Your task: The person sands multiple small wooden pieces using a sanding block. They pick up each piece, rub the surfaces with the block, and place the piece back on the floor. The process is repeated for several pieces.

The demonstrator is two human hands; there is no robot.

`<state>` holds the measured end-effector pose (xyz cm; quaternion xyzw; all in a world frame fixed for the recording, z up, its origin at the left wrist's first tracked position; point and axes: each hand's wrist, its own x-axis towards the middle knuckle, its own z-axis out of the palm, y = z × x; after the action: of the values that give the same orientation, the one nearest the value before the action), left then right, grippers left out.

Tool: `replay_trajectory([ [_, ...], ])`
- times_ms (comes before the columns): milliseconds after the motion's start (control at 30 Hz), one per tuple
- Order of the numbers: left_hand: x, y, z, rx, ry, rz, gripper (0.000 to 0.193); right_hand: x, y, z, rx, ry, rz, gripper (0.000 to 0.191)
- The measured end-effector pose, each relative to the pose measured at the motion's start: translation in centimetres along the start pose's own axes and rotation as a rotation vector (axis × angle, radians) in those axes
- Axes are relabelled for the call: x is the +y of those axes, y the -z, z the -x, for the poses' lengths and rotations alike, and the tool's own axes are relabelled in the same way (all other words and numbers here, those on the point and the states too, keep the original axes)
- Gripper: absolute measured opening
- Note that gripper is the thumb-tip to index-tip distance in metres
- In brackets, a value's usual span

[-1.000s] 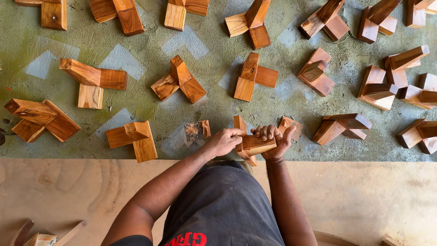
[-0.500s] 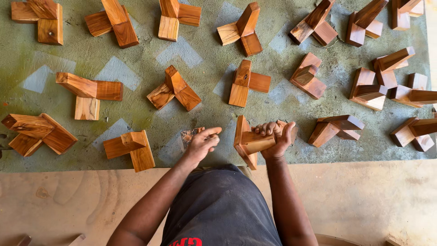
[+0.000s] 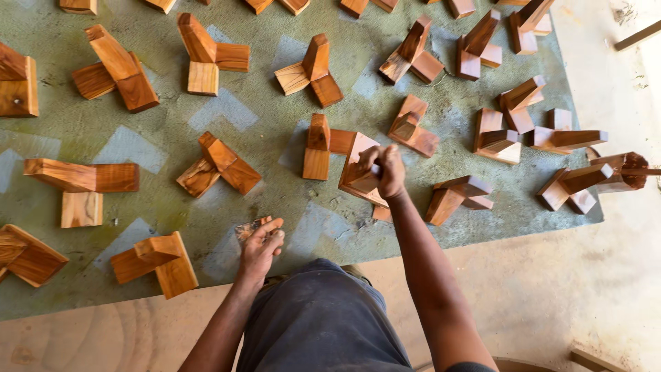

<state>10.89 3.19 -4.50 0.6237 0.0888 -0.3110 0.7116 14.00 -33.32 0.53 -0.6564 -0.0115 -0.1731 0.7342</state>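
Green mat (image 3: 275, 200) w/ wood pcs (image 3: 220, 165)

The three-armed interlocking wooden block (image 3: 359, 173) was warm reddish-brown with paler orange faces. The small folded scrap of sandpaper (image 3: 249, 228) looked dusty brown. The worn felt mat (image 3: 275, 110) was mottled grey-green with pale grey patches shaped like the blocks. The plywood sheet (image 3: 89, 334) was light tan, faintly grained.
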Motion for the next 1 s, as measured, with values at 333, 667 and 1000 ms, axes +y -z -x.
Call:
replay_trajectory([
  [333, -3.9, -14.4, 1.8, 0.229, 0.011, -0.026, 0.043, 0.6, 18.7, -0.5, -0.331, -0.208, 0.167, 0.065],
  [667, -8.2, -33.0, -1.9, 0.317, -0.014, 0.050, 0.043, 1.5, 34.4, -1.7, -0.447, 0.010, 0.439, 0.061],
  [1000, -8.2, -45.9, -7.4, 0.361, -0.033, 0.043, 0.044, 0.2, 48.1, -5.3, -0.019, -0.052, 0.291, 0.028],
])
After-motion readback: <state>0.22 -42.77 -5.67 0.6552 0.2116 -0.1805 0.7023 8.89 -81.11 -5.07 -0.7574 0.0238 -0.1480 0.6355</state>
